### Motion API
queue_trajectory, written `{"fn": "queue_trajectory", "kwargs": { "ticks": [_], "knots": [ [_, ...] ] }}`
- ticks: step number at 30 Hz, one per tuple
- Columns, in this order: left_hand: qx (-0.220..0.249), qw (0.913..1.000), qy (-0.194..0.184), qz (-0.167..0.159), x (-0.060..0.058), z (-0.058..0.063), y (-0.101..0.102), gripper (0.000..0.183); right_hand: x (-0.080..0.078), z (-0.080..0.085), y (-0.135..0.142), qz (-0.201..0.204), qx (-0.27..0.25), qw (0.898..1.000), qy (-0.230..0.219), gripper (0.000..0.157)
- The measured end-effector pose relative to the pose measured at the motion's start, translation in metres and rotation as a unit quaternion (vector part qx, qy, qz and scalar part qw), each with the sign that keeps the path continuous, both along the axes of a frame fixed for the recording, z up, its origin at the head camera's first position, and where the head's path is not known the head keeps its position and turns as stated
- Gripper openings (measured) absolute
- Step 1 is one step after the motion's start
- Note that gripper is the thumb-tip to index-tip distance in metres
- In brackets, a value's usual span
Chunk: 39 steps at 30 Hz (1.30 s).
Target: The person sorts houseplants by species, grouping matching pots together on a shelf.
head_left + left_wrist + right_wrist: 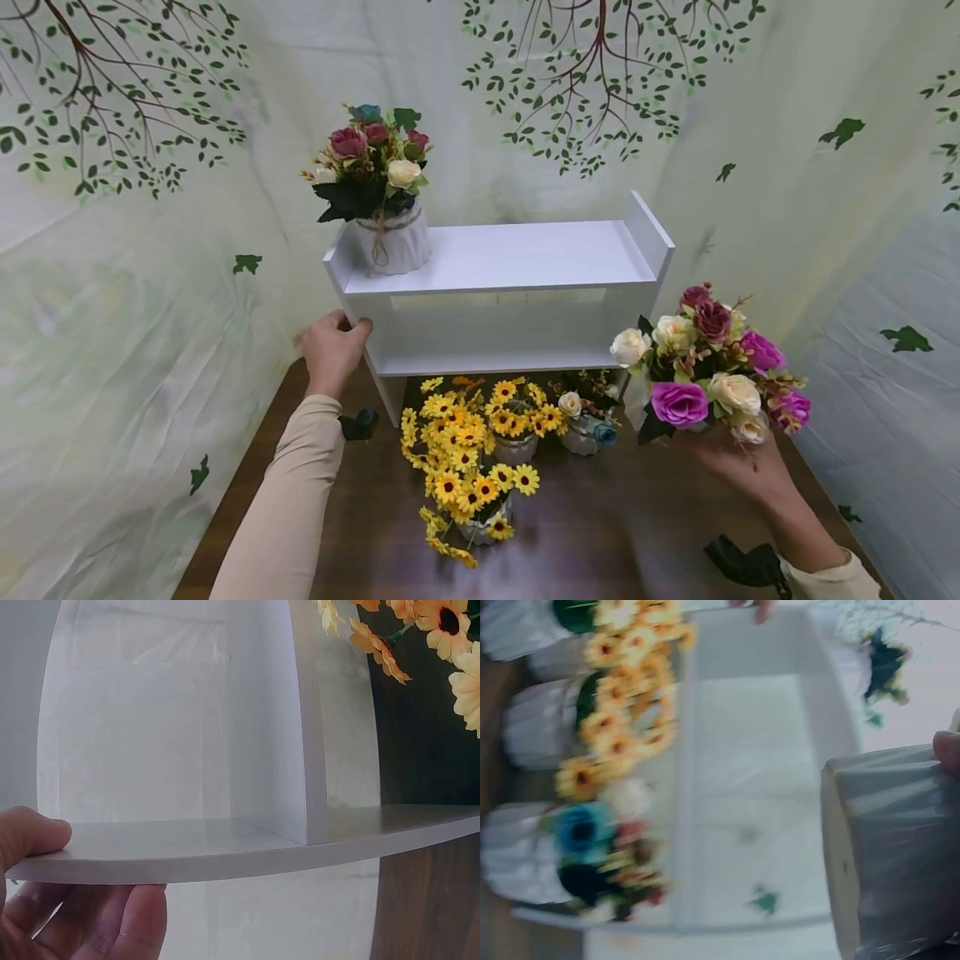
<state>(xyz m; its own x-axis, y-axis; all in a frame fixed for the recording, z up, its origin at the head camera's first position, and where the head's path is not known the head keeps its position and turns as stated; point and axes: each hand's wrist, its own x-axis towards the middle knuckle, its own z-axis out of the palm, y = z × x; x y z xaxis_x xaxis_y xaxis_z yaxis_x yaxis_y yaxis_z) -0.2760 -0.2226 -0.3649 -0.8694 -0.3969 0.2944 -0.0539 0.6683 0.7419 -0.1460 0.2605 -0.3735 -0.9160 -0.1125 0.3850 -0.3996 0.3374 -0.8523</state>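
Head view: looking down at a dark brown worktop [577,542] bearing a white shelf [540,254], long axis running left to right. At its left side panel [388,396], the left grip [333,348], pinching the panel between thumb and fingers. At the opposite end, the right grip [738,462], closed around a pot of roses [708,367], purple, cream and dusky red, with blooms hiding most of the pot. Placed just beyond the shelf's right end, lower in the picture than the top board; right at hand for the right grip, a full shelf-length from the left. On the top board's left end, another potted bouquet [378,187], upright. Below and in front of the shelf, yellow daisies [461,454] and a pot with a blue rose [583,432].

Left wrist view: turned sideways. Thumb on one face of the side panel, fingers on the other; nothing else visible in the left grip. Daisies in the top right corner, apart from the fingers.

Right wrist view: blurred and also sideways, with the shelf's upward direction pointing right. At the right edge, the held pot, white and pleated, with a fingertip [946,754] against its side; most of the right grip out of frame. Flat base exposed, so off the worktop, and facing left like the bases of the pots below the shelf: apparently near upright. Unclear whether touching the shelf.
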Motion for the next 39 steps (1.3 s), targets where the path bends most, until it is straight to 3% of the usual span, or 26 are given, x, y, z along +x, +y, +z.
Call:
{"fn": "queue_trajectory", "kwargs": {
  "ticks": [2,3,6,11,16,20,25,32,35,39],
  "knots": [
    [-0.003,1.0,-0.001,-0.001,0.0,0.0,0.0,0.03,-0.006,0.017,-0.007,-0.013,0.021,1.0,0.014,0.089],
    [-0.004,1.0,-0.001,-0.001,-0.001,0.0,0.0,0.03,-0.009,0.028,-0.012,-0.04,0.055,0.997,0.038,0.094],
    [-0.006,1.0,-0.005,-0.001,-0.001,0.0,0.0,0.031,-0.018,0.056,-0.025,-0.036,0.06,0.995,0.077,0.089],
    [0.0,0.9999,-0.013,0.0,0.0,0.002,-0.001,0.032,-0.037,0.108,-0.046,-0.032,0.056,0.996,0.064,0.09],
    [0.002,0.9998,-0.019,0.001,0.002,0.005,-0.002,0.033,-0.068,0.152,-0.075,0.031,-0.041,0.997,0.058,0.093],
    [-0.004,0.9997,-0.023,0.001,0.003,0.005,-0.003,0.032,-0.095,0.171,-0.098,0.045,-0.068,0.996,0.045,0.087],
    [-0.007,0.9998,-0.02,-0.003,0.002,0.0,-0.003,0.03,-0.12,0.19,-0.118,0.015,-0.037,0.999,0.0,0.082],
    [-0.008,0.9998,-0.018,-0.004,0.0,-0.001,-0.003,0.03,-0.15,0.214,-0.137,-0.048,0.03,0.997,-0.05,0.09],
    [-0.003,0.9998,-0.018,-0.007,0.001,0.002,-0.002,0.031,-0.161,0.22,-0.143,-0.066,0.041,0.995,-0.064,0.088],
    [-0.004,0.9998,-0.019,-0.009,0.002,0.003,-0.001,0.031,-0.172,0.22,-0.152,-0.066,0.006,0.994,-0.088,0.084]
  ]
}}
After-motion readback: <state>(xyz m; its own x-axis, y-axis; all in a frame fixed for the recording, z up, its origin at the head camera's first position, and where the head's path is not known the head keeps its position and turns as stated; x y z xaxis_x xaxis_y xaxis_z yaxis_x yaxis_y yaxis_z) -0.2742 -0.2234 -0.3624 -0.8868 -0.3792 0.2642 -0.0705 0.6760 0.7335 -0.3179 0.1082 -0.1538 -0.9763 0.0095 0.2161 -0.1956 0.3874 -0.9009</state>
